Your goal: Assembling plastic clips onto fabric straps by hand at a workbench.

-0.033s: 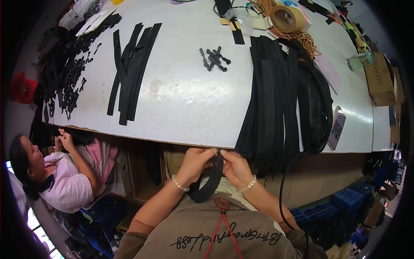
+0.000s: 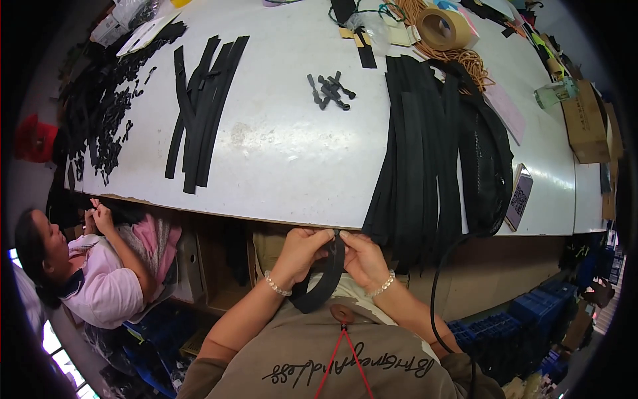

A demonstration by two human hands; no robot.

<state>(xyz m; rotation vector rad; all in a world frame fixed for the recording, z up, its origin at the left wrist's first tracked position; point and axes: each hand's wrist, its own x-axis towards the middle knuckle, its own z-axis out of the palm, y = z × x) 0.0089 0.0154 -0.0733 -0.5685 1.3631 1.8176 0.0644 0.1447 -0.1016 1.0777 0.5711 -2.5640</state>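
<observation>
My left hand (image 2: 300, 253) and my right hand (image 2: 364, 261) meet just below the near edge of the table. Between them they pinch the end of a black zipper strip (image 2: 325, 282), which loops down in front of my shirt. The fingertips cover that end, so any small part there is hidden. To the right, a thick bundle of black zipper strips (image 2: 412, 153) lies with its ends hanging over the edge. Beyond my hands is a small heap of black zipper pulls (image 2: 330, 91). Several more strips (image 2: 216, 106) lie crossed farther left.
Many small black pulls (image 2: 113, 126) are scattered at far left. A person (image 2: 106, 272) sits there, hands together. A black bag (image 2: 482, 166) and phone (image 2: 519, 198) lie right of the bundle. Tape (image 2: 442, 30), a glass (image 2: 555, 94) and a cardboard box (image 2: 585, 123) stand farther back.
</observation>
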